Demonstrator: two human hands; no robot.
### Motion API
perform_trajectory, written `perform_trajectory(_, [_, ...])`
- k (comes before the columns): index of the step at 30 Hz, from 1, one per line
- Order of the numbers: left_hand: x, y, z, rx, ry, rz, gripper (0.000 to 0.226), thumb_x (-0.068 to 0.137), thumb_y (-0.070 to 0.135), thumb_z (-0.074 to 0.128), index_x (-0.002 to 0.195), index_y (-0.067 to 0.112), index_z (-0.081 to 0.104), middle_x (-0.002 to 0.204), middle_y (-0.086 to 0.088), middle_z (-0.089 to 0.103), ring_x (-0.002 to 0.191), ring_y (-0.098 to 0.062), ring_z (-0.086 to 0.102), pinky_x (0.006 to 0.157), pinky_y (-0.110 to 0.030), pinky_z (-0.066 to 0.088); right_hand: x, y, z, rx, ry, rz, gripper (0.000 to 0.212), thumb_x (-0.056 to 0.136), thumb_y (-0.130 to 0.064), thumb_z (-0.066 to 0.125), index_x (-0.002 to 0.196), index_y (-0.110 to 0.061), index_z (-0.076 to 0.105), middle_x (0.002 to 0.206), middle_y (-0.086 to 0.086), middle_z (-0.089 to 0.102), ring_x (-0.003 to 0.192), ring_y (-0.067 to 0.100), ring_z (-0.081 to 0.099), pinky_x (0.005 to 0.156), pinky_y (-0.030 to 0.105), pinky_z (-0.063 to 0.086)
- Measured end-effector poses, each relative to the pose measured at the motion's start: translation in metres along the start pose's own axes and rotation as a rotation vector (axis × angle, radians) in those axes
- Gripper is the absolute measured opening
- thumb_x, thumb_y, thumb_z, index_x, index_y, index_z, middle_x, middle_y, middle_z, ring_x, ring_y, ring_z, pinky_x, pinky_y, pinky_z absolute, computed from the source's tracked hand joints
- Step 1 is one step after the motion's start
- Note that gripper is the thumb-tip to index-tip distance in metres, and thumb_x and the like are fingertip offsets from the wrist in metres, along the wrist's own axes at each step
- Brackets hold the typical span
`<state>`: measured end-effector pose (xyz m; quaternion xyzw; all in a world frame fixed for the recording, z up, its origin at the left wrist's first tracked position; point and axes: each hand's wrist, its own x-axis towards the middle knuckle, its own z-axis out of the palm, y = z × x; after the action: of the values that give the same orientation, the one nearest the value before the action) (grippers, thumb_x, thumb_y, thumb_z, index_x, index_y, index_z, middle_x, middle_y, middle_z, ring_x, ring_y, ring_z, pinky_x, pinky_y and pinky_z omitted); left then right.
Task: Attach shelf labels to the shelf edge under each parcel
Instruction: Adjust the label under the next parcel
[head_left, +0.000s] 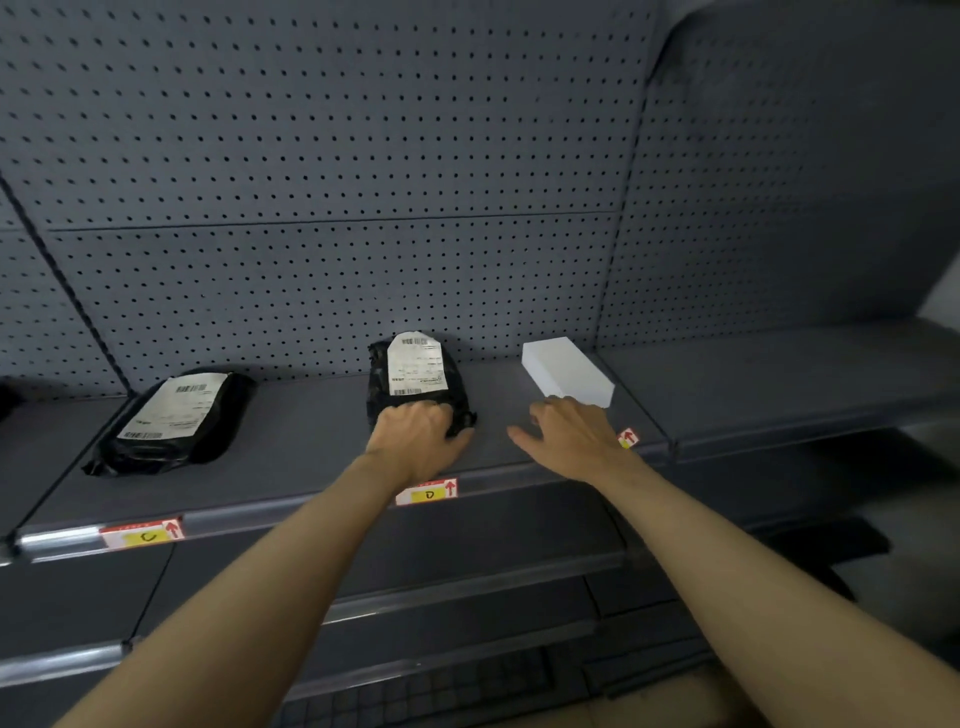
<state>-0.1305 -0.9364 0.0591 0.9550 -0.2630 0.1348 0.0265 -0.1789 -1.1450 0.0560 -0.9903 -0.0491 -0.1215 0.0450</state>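
Three parcels lie on the grey shelf (311, 431): a black bag parcel (171, 421) at the left, a second black bag parcel (415, 379) in the middle and a white box (566, 371) to the right. My left hand (415, 436) grips the near end of the middle black parcel. My right hand (571, 436) reaches with spread fingers to the near end of the white box. Red and yellow labels sit on the shelf edge: one (143, 532) under the left parcel, one (426, 491) under the middle parcel, and one (627, 437) partly hidden behind my right wrist.
A grey pegboard back wall (337, 182) rises behind the shelf. Lower shelves (415, 587) step out below toward me. Another shelf section (805, 374) continues to the right, and a dark object (8, 397) shows at the far left edge.
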Motion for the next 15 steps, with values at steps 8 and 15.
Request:
perform_trajectory(8, [0.041,0.075,0.008,0.023,0.016,-0.097,0.056,0.089,0.064,0.036,0.09,0.016,0.065,0.094,-0.006,0.07,0.088,-0.028,0.065,0.074,-0.037,0.047,-0.006,0.096,-0.023,-0.018,-0.007,0.02,0.051,0.093,-0.054,0.04,0.093,-0.009,0.063,0.092,0.01,0.062,0.084,0.027,0.058,0.065,0.035,0.045])
perform_trajectory(15, [0.066,0.145,0.029,0.032,-0.058,-0.143,0.051,0.092,0.058,0.039,0.098,0.015,0.065,0.102,-0.009,0.07,0.095,-0.029,0.064,0.077,-0.037,0.046,-0.01,0.16,-0.019,0.007,-0.012,-0.051,0.047,0.091,-0.052,0.041,0.079,-0.01,0.06,0.077,0.006,0.059,0.071,0.022,0.056,0.067,0.04,0.054])
